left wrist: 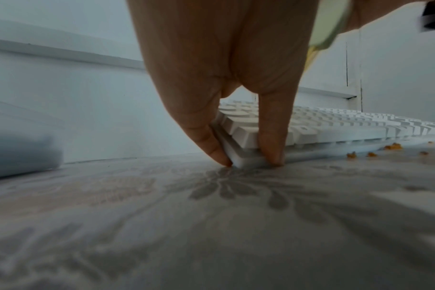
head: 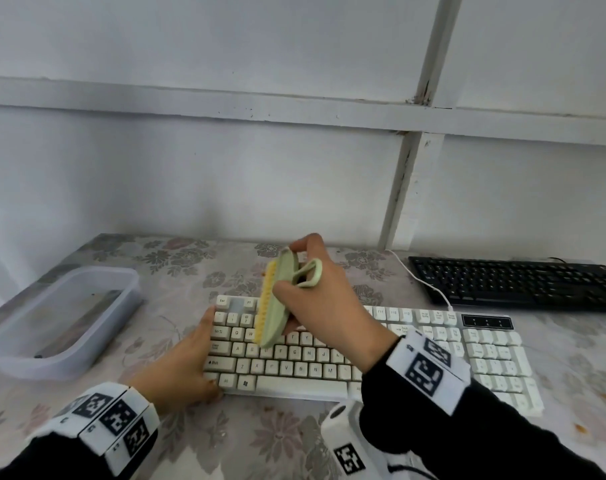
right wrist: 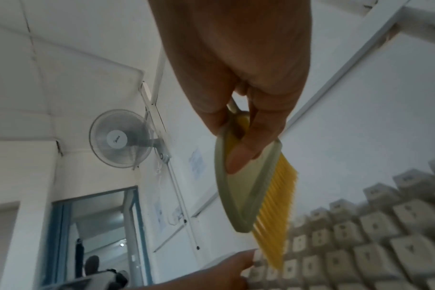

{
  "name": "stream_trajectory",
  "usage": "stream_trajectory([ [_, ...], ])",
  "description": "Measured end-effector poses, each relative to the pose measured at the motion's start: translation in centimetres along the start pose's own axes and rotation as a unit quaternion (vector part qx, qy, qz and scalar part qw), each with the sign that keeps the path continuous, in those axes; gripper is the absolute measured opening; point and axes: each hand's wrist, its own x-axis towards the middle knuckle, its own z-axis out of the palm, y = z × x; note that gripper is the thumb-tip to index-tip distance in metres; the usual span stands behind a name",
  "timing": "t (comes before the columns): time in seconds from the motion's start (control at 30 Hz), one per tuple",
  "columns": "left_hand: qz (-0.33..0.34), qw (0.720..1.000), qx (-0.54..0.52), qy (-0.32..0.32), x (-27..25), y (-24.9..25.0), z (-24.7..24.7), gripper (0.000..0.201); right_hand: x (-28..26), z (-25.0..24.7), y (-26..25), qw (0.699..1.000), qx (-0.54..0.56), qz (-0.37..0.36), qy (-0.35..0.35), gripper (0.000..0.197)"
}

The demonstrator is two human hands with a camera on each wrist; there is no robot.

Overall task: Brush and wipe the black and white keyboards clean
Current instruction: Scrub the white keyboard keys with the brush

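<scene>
While lying flat on the floral-patterned tablecloth (head: 280, 434), the white keyboard (head: 391, 344) is serving as the reference piece: rectangular, matte plastic, off-white sculpted keycaps.

Item, brush (head: 277, 306): pale green oval plastic back with a loop handle, stiff yellow bristles. It is hanging tilted on edge over the keyboard's upper-left keys, bristles facing left. The right hand (head: 325, 299) is gripping it, fingers curled round the back and thumb against the loop.

Item, left hand (head: 187, 362): it is bracing the keyboard's left end, fingers fairly straight, fingertips pressing its edge and corner.

Item, black keyboard (head: 516, 282): dark plastic, lying behind and to the right of the white one, apart from it. A white cable (head: 422, 282) is running between them.

Item, translucent rectangular tub (head: 59, 317): rounded corners, sitting left of the white keyboard, well apart.

The left wrist view alone is showing orange crumbs (left wrist: 392, 146) scattered on the cloth along the keyboard's front edge, and two fingertips (left wrist: 271, 149) pinching its corner. The right wrist view alone is showing the bristles (right wrist: 278, 212) nearly reaching the keycaps, plus a wall fan (right wrist: 119, 139) mounted high up.
</scene>
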Motion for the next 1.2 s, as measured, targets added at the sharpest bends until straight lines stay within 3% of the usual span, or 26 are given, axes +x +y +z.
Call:
stream_trajectory([
  [0.1,0.004,1.0,-0.003,-0.001,-0.2,0.7,-0.1,0.117,0.4,0.7,0.9,0.999,-0.049,-0.006,-0.007,0.033],
  [0.23,0.015,1.0,-0.023,0.008,0.1,0.4,0.0,0.111,-1.6,1.9,2.6,0.995,-0.063,0.003,-0.076,0.027],
  [0.47,0.041,0.998,-0.044,0.024,0.3,-0.3,0.3,0.122,-4.8,2.0,3.1,0.98,-0.061,0.035,-0.184,0.03],
  [0.57,0.039,0.998,-0.034,0.022,0.3,-0.3,0.2,0.12,-4.4,1.0,1.8,0.985,-0.056,0.032,-0.159,0.028],
  [0.7,0.018,0.999,-0.026,0.012,0.2,-0.4,0.3,0.118,-1.8,0.2,0.5,0.999,-0.013,0.006,-0.037,0.033],
  [0.8,0.007,1.0,-0.009,0.006,0.1,0.1,0.2,0.114,0.5,0.4,0.3,0.999,-0.033,-0.025,0.005,0.033],
  [1.03,0.006,1.0,-0.007,0.004,0.2,-0.1,0.1,0.119,-0.8,3.0,2.5,0.994,-0.077,0.005,-0.078,0.025],
  [1.2,0.033,0.999,-0.032,0.019,0.2,-0.2,0.3,0.119,-3.2,2.4,2.3,0.985,-0.066,0.032,-0.156,0.03],
])
